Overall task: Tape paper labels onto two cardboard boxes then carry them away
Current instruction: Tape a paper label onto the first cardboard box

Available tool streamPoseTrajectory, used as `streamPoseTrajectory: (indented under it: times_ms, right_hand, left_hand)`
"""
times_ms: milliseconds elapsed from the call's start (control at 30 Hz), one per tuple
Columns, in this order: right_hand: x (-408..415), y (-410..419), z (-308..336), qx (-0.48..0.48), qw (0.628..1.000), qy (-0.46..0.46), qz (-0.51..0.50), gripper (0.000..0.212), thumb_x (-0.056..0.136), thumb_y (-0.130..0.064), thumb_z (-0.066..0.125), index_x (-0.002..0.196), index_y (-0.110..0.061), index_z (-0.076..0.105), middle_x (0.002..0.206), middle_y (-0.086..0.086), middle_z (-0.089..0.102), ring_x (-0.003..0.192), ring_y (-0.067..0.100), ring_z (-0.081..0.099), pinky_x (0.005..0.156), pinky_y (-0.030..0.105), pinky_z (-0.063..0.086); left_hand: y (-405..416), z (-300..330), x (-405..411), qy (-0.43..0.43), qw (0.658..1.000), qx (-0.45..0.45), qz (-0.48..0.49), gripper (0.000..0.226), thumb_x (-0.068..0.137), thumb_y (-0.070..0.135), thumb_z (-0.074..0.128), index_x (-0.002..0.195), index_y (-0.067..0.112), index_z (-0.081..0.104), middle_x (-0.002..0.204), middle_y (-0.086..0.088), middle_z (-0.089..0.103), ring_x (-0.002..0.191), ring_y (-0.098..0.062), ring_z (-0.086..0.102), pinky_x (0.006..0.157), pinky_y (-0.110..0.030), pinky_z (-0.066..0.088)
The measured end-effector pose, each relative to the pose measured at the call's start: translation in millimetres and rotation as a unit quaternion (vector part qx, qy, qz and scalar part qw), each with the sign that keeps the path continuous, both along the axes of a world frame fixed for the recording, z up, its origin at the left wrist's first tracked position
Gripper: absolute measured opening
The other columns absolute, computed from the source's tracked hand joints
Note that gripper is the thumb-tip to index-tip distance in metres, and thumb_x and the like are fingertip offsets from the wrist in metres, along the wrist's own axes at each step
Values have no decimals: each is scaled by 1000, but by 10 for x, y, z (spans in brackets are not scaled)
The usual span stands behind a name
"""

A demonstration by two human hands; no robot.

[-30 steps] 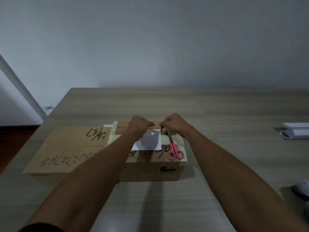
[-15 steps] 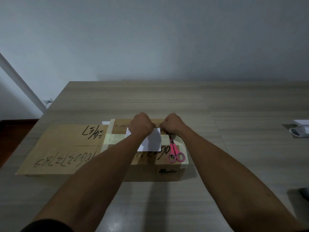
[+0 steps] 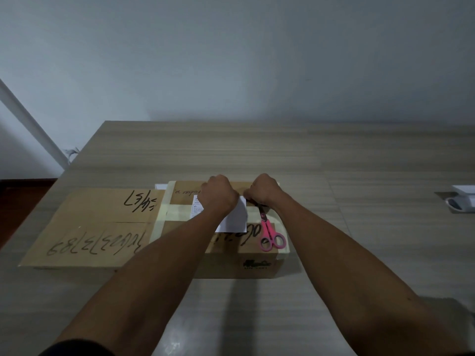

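Nearest the camera, two bare forearms reached out over the wooden bench (image 3: 257,312) toward the boxes. The smaller cardboard box (image 3: 257,263) sat straight ahead, taped shut with pale tape, touching or just beside the larger flat box (image 3: 97,227) on its left, which bore black handwritten marks. Pink-handled scissors (image 3: 270,232) lay on the smaller box's lid, to the right of the white paper label (image 3: 232,219).

The label lay flat on that lid. The left hand (image 3: 219,195) was curled into a fist over the label's upper part, and the right hand (image 3: 262,191) was curled at its upper right corner. Both looked to be pressing or pinching along the top edge, probably laying tape, though no tape strip could be made out, so whether either held anything could not be told.

The label was thin and light; it would likely shift or curl unless pinned flat while tape went on, and was best held at its edges. The boxes looked stiff but plain-sided, so carrying should mean gripping under the bottom edges, after taking the scissors off.

Farther right, a white object (image 3: 462,199) sat at the bench's edge, in front of a bare wall.
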State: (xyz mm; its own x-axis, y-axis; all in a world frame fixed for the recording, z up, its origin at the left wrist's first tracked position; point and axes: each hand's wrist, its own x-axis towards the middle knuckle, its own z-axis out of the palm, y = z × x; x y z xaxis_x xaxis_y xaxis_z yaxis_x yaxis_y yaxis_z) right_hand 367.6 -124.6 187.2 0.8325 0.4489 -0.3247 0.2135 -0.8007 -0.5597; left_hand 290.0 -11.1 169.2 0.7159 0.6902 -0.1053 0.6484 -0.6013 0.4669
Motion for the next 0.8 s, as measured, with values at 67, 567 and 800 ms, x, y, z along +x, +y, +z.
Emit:
streamPoseTrajectory:
  times_ms: [67, 567, 800]
  right_hand:
    - [-11, 10, 10, -2, 1000, -4, -5, 41, 80, -16, 72, 58, -15, 38, 57, 3, 41, 48, 20, 37, 48, 24, 30]
    - [-9, 68, 98, -41, 999, -17, -32, 37, 76, -25, 86, 72, -12, 52, 79, 7, 59, 72, 26, 62, 59, 29, 46]
    - [38, -34, 145, -53, 997, -11, -60, 54, 68, -39, 95, 75, -11, 49, 81, 6, 59, 82, 28, 62, 67, 34, 48]
  left_hand:
    - [-6, -2, 3, 0, 1000, 5, 4, 23, 79, 31, 77, 84, 10, 68, 88, -9, 67, 91, -32, 66, 77, -41, 58]
    - [-28, 52, 5, 31, 999, 22, 2, 26, 83, 31, 75, 90, 14, 56, 106, -12, 66, 106, -35, 62, 88, -46, 56]
    - [73, 193, -51, 74, 997, 31, -5, 47, 76, 43, 83, 104, 14, 61, 112, -9, 62, 112, -35, 57, 93, -47, 52]
